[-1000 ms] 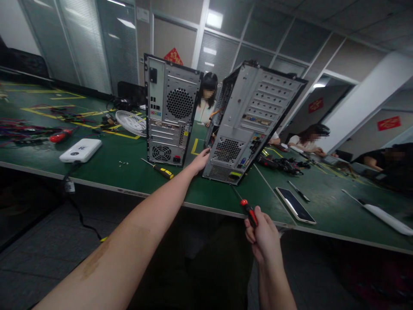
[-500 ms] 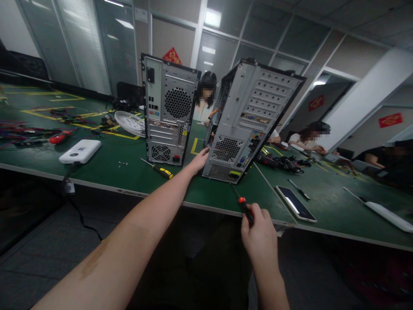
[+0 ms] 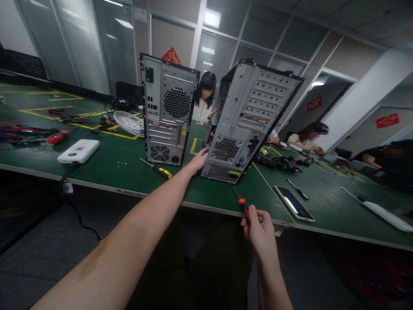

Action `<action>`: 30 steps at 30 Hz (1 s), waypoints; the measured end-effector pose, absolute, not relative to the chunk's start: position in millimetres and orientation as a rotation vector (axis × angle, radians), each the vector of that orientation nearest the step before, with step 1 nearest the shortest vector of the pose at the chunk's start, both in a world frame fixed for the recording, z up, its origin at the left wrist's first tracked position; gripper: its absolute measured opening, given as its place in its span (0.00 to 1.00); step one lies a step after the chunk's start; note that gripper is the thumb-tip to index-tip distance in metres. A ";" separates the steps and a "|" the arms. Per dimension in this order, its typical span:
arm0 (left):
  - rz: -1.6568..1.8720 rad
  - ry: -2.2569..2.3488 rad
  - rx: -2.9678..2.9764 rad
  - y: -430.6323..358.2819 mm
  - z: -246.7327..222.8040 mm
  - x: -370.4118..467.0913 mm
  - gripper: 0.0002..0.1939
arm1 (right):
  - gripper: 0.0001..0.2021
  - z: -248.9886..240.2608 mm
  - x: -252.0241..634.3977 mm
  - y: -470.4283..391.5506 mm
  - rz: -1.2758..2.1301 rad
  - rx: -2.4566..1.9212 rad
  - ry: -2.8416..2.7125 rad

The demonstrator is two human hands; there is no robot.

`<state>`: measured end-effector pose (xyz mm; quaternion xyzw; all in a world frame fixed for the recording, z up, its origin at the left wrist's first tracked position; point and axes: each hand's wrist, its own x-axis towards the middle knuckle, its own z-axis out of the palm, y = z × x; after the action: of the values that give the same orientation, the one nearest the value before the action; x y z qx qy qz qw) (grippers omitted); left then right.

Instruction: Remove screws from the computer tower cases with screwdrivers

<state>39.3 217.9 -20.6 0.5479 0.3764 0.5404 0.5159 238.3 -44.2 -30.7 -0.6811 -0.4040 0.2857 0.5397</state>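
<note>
A grey computer case (image 3: 226,129) stands on the green table with its back panel towards me, its left side open. My left hand (image 3: 200,160) reaches to the lower left edge of this case and grips it there; the fingertips are partly hidden by it. In my right hand (image 3: 260,226) is a red and black screwdriver (image 3: 241,202), held by the handle at the table's front edge. Its shaft points up and left, with the tip at the bottom edge of the case's back. A second computer case (image 3: 171,103) stands upright to the left.
A yellow and black screwdriver (image 3: 161,171) and several small screws (image 3: 121,164) lie at front left, near a white power bank (image 3: 79,151). Behind is a white basket (image 3: 129,122). To the right are a phone (image 3: 294,203), a pen (image 3: 297,189) and black cables (image 3: 284,162). People sit beyond.
My right hand has turned on the screwdriver handle, its fingers shifting their hold, while the tip stays at the case's bottom edge. My left hand stays on the case.
</note>
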 end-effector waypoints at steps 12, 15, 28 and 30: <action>1.264 0.932 1.331 217.2 -19.2 37.8 0.32 | 0.10 -21.5 230.5 -56.5 -0.023 -1.818 -1.542; 1.267 0.932 1.323 215.8 -18.2 37.0 0.32 | 0.09 -24.7 229.1 -56.7 -0.067 -1.767 -1.644; 1.274 0.889 1.294 216.4 -19.3 39.8 0.33 | 0.28 -32.1 234.5 -40.9 0.449 -1.695 -1.061; 1.275 0.891 1.304 216.9 -20.0 39.6 0.32 | 0.28 -31.2 233.7 -41.5 0.447 -1.695 -1.075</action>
<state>39.6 216.9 -20.0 0.5455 0.3729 0.5336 0.5278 233.7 -41.5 -31.2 -0.7059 -0.4477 0.1862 0.5163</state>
